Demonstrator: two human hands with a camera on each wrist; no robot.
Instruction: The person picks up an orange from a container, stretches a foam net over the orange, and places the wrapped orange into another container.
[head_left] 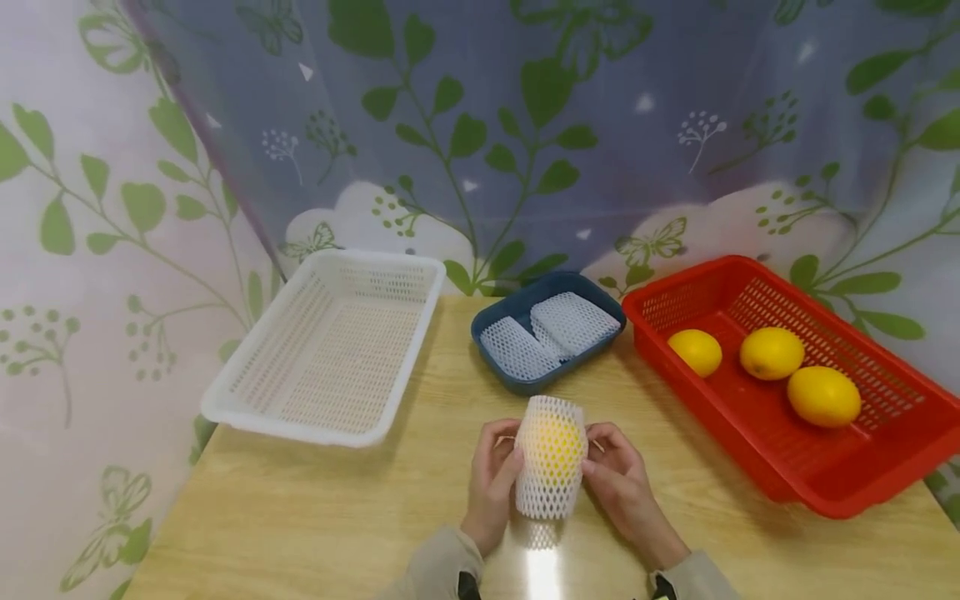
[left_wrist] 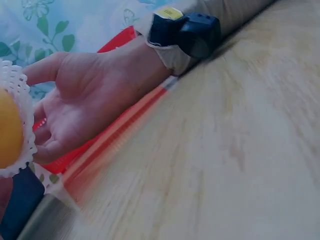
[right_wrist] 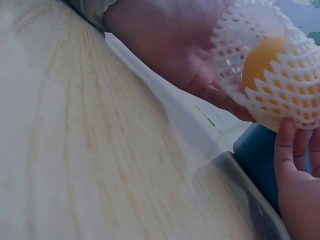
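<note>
Yellow fruit (head_left: 558, 446) is sitting inside a white foam net (head_left: 545, 500), between the person's two hands, over the near part of the bench (head_left: 300, 521). The fingers of the left hand (head_left: 492, 479) are pinching the net's left side, thumb towards the head camera; those of the right hand (head_left: 621, 483) are gripping its right side. The net's upper rim is rising past the fruit, and its lower end is extending below it. Beyond the upper rim, just ahead, a dark blue tray (head_left: 527, 387) is holding folded foam nets (head_left: 573, 323). Its right end is lying so close to the red basket (head_left: 705, 417) that whether they are touching is hard to tell. Three lemons (head_left: 772, 352) are resting in that basket, whose near corner is standing well apart from the right hand. Leftward, a broad stretch of wood is giving the left hand room, reaching to the white basket (head_left: 300, 429); a narrower strip is running between that basket and the tray. The white basket's near left corner is overhanging the bench's left edge. A leaf-patterned curtain (head_left: 480, 200) is bounding the far edge.
</note>
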